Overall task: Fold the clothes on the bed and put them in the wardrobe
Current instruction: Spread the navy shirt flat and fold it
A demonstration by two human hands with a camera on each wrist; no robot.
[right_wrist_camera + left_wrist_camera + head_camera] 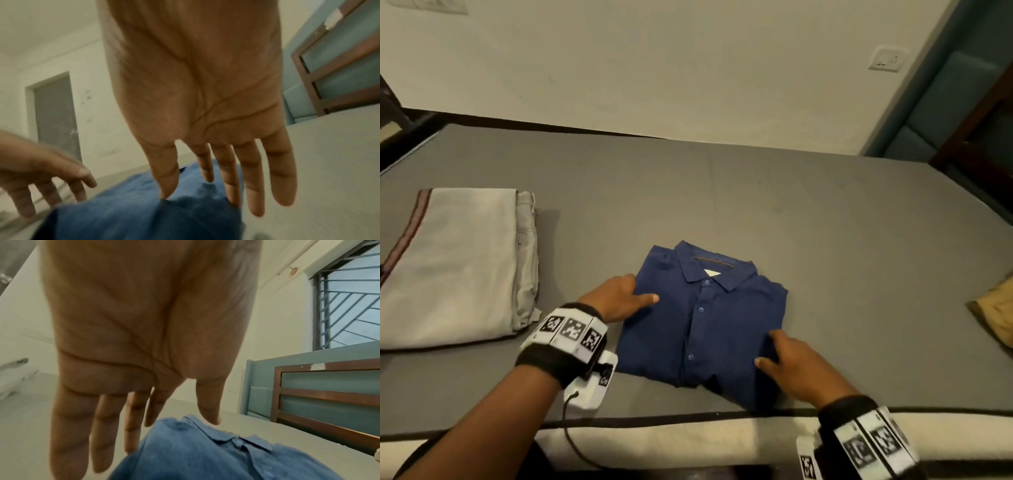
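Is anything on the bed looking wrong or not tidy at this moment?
Nothing much stands out. The blue shirt lies folded, collar up, slightly askew to the bed's edge, between the left hand and right hand. The grey folded clothes lie neatly stacked.

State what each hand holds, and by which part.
Nothing is gripped. The left hand touches the folded blue shirt at its left edge; the right hand rests on its near right corner.
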